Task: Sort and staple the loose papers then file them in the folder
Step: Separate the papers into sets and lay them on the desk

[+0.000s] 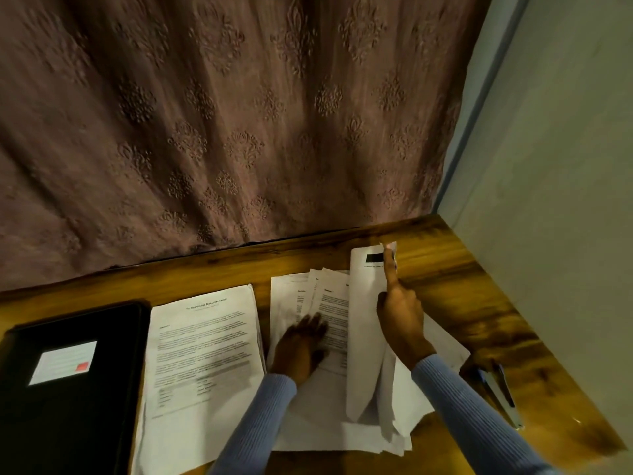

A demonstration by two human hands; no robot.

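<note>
Patterned brown curtain (222, 132) behind wooden desk (462, 296), pale wall (565, 166) right.

Tabletop (445, 286): wood, streaked grain, glossy varnish catching light. Curtain (222, 114): cloth, matt, raised embossed motifs. Folder (68, 389): black, smooth, slight sheen, probably plastic; paper label (63, 362). Papers (202, 354): thin white printed paper, matt, some curled. Stapler (501, 394): shiny, metal-looking, blurred. Sleeves (462, 399): ribbed knit. Wall (565, 166): matt paint.

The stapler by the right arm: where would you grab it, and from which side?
Grip the stapler around its middle, coming from above. It lies flat on the desk, long and narrow, angled away from the papers, with its top exposed just beyond the right sleeve.
</note>
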